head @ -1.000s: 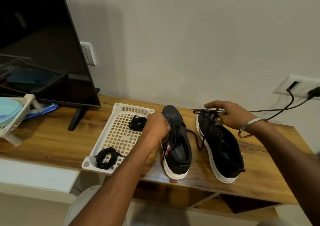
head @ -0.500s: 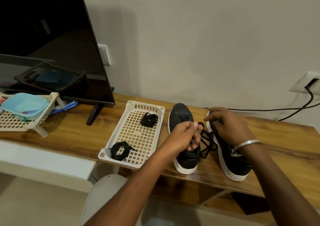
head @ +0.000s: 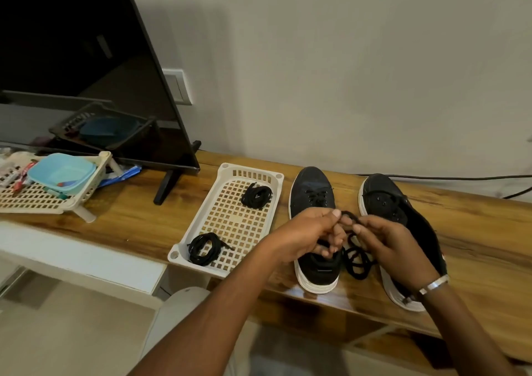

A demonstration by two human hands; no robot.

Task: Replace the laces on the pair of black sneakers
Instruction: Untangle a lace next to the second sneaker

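While both hands pinched the loose black lace (head: 355, 256) above the two sneakers (head: 312, 197), left hand (head: 312, 231) and right hand (head: 385, 240) fingers curled round it, loops dangled. Those coils could have knotted or slipped free.

A home: television (head: 72, 67) on wooden console (head: 129, 217); wall sockets

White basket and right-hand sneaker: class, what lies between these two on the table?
In the head view, the left-hand sneaker stands between the white basket and the right-hand sneaker. Both hands hold a loose black lace over the gap between the sneakers.
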